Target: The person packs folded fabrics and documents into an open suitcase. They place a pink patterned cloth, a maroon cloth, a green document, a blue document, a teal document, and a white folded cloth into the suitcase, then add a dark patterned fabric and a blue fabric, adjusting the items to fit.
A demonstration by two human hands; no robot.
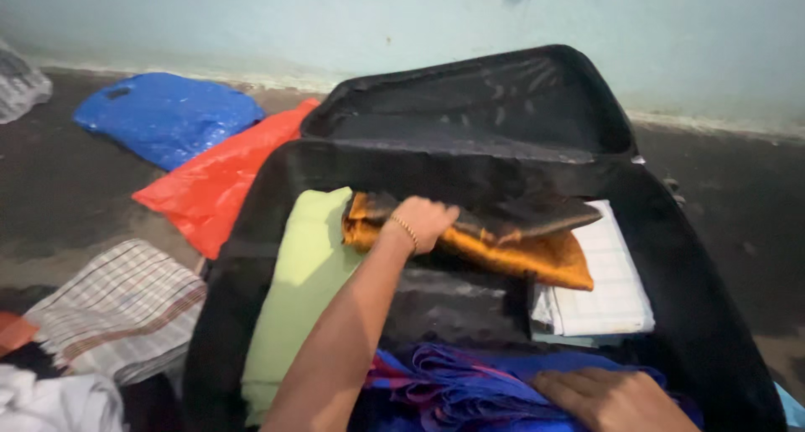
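An open black suitcase (251,231) lies on the floor, its lid (478,96) leaning against the wall. My left hand (423,221), with a bead bracelet on the wrist, grips a folded orange and dark cloth (537,260) near the suitcase's far side. My right hand (612,398) rests flat on a blue and purple cloth (470,382) at the near edge. In the suitcase, a light green folded cloth (302,289) lies at the left, a white checked cloth (608,289) at the right and a dark folded garment (453,302) in the middle.
On the floor to the left lie a red plastic bag (222,184) and a blue plastic bag (163,117). A checked cloth (122,310) and a white garment (54,403) sit at the lower left. A pale wall (402,17) runs behind.
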